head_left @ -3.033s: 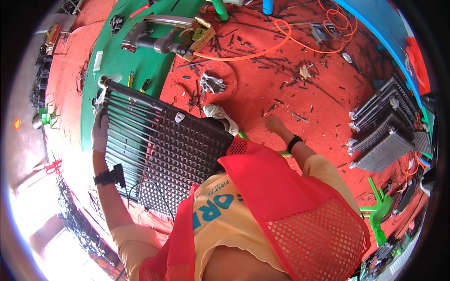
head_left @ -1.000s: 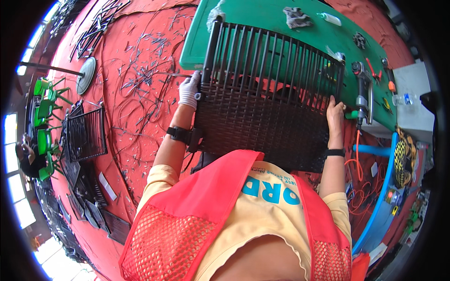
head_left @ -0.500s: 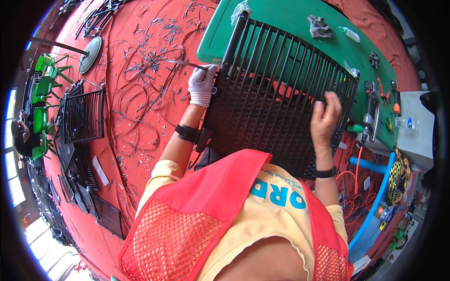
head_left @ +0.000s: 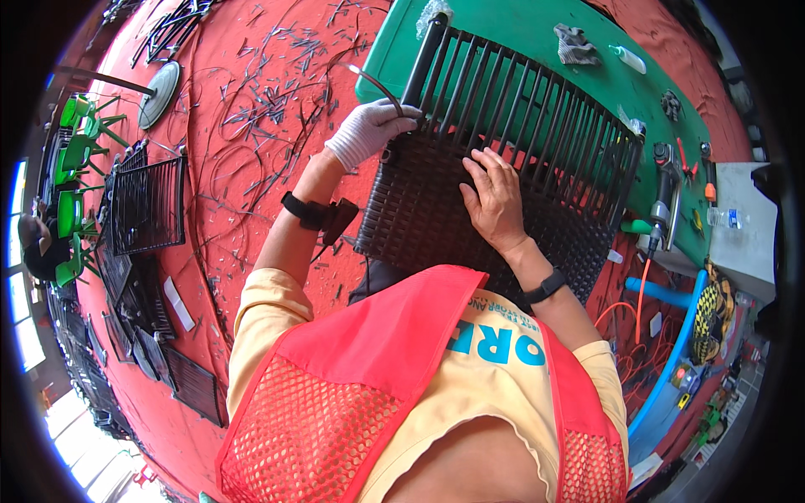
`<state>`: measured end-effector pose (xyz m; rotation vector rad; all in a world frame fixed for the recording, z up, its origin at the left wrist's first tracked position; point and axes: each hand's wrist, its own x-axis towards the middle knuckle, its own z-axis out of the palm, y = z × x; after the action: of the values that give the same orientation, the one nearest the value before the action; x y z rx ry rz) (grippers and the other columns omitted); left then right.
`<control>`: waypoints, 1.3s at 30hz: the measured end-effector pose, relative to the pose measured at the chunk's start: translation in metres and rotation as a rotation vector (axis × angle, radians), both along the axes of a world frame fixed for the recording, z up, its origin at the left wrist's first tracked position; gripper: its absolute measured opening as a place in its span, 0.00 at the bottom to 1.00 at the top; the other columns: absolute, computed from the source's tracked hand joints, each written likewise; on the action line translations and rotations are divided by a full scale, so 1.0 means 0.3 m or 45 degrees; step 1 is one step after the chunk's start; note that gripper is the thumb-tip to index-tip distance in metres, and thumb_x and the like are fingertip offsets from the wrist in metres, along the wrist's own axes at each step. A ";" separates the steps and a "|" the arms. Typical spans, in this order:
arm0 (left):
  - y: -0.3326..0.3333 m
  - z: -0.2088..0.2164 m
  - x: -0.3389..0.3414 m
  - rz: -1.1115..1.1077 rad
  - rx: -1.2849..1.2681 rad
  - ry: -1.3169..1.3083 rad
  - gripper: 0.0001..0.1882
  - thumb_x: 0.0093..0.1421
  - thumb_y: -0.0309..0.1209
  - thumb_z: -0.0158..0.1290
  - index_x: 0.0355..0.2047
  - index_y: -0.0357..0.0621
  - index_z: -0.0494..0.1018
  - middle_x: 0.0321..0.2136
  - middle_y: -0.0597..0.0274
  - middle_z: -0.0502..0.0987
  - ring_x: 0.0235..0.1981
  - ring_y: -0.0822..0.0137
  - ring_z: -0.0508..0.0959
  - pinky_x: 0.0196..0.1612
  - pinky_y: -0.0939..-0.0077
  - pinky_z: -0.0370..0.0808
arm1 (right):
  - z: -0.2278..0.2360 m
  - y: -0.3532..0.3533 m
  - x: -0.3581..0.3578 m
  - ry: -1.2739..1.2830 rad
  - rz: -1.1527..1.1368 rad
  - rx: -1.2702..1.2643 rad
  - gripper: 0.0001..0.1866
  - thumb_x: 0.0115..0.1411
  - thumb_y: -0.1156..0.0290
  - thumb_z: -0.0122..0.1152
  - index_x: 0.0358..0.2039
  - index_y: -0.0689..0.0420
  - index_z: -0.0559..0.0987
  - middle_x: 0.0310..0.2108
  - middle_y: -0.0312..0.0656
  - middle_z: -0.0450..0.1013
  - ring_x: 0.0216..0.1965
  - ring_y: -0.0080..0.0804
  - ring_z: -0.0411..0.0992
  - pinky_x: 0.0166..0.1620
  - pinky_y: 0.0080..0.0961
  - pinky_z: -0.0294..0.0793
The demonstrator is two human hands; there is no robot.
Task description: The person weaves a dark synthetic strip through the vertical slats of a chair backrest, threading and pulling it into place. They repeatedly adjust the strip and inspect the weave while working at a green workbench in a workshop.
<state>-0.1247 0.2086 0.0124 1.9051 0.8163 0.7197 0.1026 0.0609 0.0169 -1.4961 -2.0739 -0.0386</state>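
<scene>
A dark frame with slats (head_left: 537,94) leans on the table edge, its near part covered by a brown woven panel (head_left: 436,197). At the frame's left rail, my left hand (head_left: 369,132), in a white knit glove, pinches a dark flat strip (head_left: 384,88). The strip's free end curls up and away to the left, with a light tip. My bare right hand (head_left: 495,197) rests over the weave's far edge, fingers stretched out and holding nothing I can see. Its fingertips lie close to the slats.
The frame rests against a green table (head_left: 503,25) bearing a grey cloth (head_left: 577,46), a white bottle (head_left: 627,59) and a power tool (head_left: 662,197) with an orange hose. Strip scraps (head_left: 277,101) litter the red floor. Slatted panels (head_left: 149,205) stand at the left.
My left hand has moved right and slightly up onto the rail, and the strip now curves upward. My right hand has come left from the frame's right side onto the weave.
</scene>
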 end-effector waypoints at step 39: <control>-0.011 0.045 0.097 0.376 -0.645 -0.081 0.12 0.57 0.37 0.57 0.35 0.42 0.78 0.21 0.64 0.77 0.17 0.75 0.74 0.19 0.81 0.71 | 0.007 0.323 -0.095 0.722 -0.140 -0.259 0.09 0.60 0.67 0.55 0.29 0.60 0.76 0.25 0.47 0.76 0.27 0.41 0.76 0.30 0.35 0.75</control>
<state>-0.0955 0.2055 0.0259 1.3181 1.1317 0.6665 0.0740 0.1579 0.0190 -1.5167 -1.5713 0.5098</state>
